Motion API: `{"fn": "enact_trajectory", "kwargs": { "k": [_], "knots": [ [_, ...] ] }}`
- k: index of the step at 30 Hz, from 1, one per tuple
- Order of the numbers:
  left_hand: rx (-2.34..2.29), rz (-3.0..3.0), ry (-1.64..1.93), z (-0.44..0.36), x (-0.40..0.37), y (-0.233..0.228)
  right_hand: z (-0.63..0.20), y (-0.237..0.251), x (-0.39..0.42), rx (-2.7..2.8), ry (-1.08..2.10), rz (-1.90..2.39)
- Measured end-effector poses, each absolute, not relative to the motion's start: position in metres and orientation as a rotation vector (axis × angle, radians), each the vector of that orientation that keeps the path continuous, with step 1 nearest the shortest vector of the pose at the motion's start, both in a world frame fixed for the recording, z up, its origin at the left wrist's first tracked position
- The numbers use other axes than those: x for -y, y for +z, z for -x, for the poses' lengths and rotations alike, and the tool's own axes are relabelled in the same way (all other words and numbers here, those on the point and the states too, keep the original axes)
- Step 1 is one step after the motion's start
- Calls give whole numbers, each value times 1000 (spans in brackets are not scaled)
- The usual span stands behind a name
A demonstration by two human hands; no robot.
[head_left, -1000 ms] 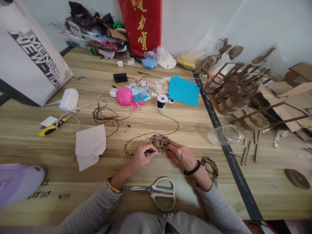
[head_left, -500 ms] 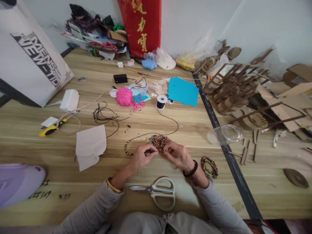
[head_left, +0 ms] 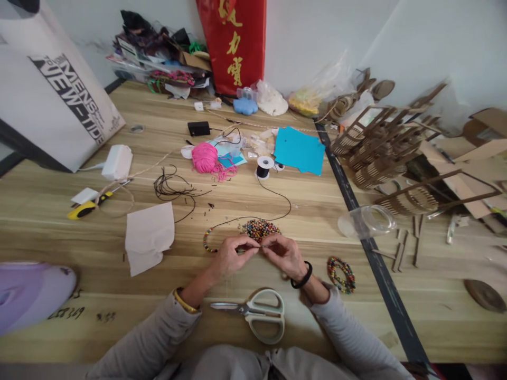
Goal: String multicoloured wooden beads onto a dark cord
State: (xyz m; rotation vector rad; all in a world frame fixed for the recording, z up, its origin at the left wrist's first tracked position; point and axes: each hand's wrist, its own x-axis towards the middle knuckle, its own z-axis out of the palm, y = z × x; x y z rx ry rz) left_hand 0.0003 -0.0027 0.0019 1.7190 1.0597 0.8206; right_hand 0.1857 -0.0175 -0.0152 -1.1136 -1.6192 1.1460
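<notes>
Pinched at the fingertips, my left hand (head_left: 237,253) holds the end of a black cord (head_left: 280,193) strung with coloured beads (head_left: 206,240). My right hand (head_left: 283,256) is closed in a pinch against the left fingertips, apparently on a small bead, mostly hidden by the fingers. Just beyond both hands lies a pile of loose multicoloured beads (head_left: 259,229). The cord runs back in a loop to a white spool (head_left: 265,167). Below my hands are scissors with pale handles (head_left: 264,316), and a coiled bead string (head_left: 341,275) lies right of my right wrist.
At left are a white cloth piece (head_left: 149,237), a yellow cutter (head_left: 89,207) and loose black cords (head_left: 174,187). Pink yarn (head_left: 205,158) and blue sheets (head_left: 300,150) lie farther back. A clear plastic cup (head_left: 366,221) and small wooden baskets (head_left: 412,198) stand at right.
My right hand has moved left and slightly away from the bead pile, so its fingertips now meet those of my left hand. The view has shifted slightly.
</notes>
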Motion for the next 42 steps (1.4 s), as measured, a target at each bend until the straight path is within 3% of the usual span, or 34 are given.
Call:
{"fn": "enact_trajectory", "kwargs": {
  "k": [18, 42],
  "knots": [
    [-1072, -1737, 844, 0, 3, 1, -188, -21, 17, 1574, 1300, 1003],
    [-1062, -1728, 842, -2, 1, -1, -189, -18, 17, 1700, 1153, 1040]
  ]
}}
